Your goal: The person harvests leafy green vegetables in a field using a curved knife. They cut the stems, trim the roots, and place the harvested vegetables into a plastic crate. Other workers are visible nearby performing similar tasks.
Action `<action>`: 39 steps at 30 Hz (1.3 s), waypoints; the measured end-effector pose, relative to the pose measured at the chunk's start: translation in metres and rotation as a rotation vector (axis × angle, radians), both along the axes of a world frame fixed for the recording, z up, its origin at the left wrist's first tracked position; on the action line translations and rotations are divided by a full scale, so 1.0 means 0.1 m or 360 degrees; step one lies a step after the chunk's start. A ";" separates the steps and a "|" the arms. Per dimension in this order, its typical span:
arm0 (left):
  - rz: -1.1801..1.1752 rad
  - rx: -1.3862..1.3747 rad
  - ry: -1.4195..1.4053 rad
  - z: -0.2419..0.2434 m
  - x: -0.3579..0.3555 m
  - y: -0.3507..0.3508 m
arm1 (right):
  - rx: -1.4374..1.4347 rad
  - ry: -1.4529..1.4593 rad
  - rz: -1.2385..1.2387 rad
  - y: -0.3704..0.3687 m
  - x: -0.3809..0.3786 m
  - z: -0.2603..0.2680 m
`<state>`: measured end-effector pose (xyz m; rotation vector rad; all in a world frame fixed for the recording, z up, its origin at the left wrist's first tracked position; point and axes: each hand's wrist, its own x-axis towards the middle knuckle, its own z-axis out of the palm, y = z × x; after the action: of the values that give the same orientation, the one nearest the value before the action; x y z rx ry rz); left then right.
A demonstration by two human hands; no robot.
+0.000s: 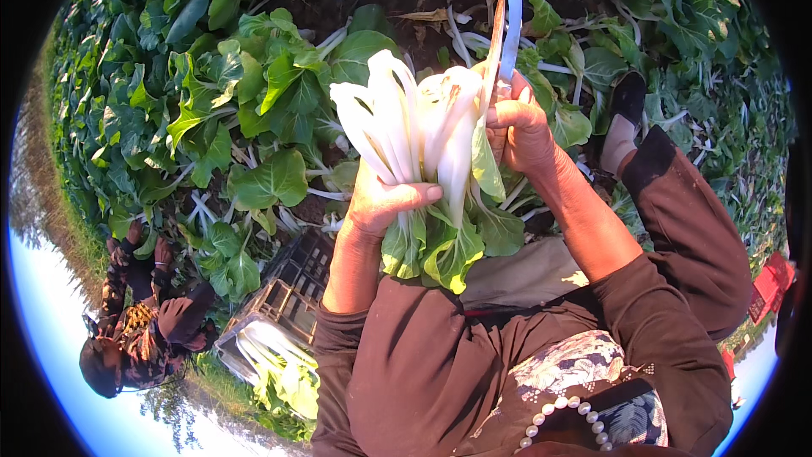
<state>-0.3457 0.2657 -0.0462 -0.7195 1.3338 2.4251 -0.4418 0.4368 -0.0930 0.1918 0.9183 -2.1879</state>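
Observation:
My left hand (387,203) grips two heads of bok choy (396,127) side by side, thumb across the stalks. Their white bases point up and away, and the green leaves (438,254) hang toward my lap. In my right hand (523,124) is a small curved knife (510,32), its bluish blade rising past the fingers; the fist hides most of the handle. A long withered leaf stalk (497,38) runs beside the blade, by my right thumb. Its green lower end lies against the right-hand bok choy.
A plastic crate (288,292) stands left of my knee, with cut bok choy (279,355) near it. Growing leafy plants (269,184) and loose stalks cover the dark soil. Another person (143,324) bends over plants at far left. Red crates (771,285) are at far right.

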 end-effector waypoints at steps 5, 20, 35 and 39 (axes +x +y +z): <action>0.0163 -0.0150 -0.0028 -0.07 -0.01 0.02 | 0.0578 -0.0127 -0.0424 0.11 -0.18 -0.11; 0.0156 -0.0201 0.0116 0.75 -0.02 -0.23 | 0.0347 0.0456 0.0216 0.19 -0.05 0.69; -0.0325 -0.0036 0.0531 2.08 0.54 0.23 | -0.0850 0.0464 0.0164 0.92 0.74 1.67; -0.0397 0.0157 0.0205 1.68 0.85 0.79 | -0.0671 0.0073 0.0172 1.02 1.13 1.50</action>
<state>-0.2607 0.3451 0.1214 -0.3534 1.2555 2.3477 -0.3285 0.5386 0.0572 -0.1090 0.4612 -2.2342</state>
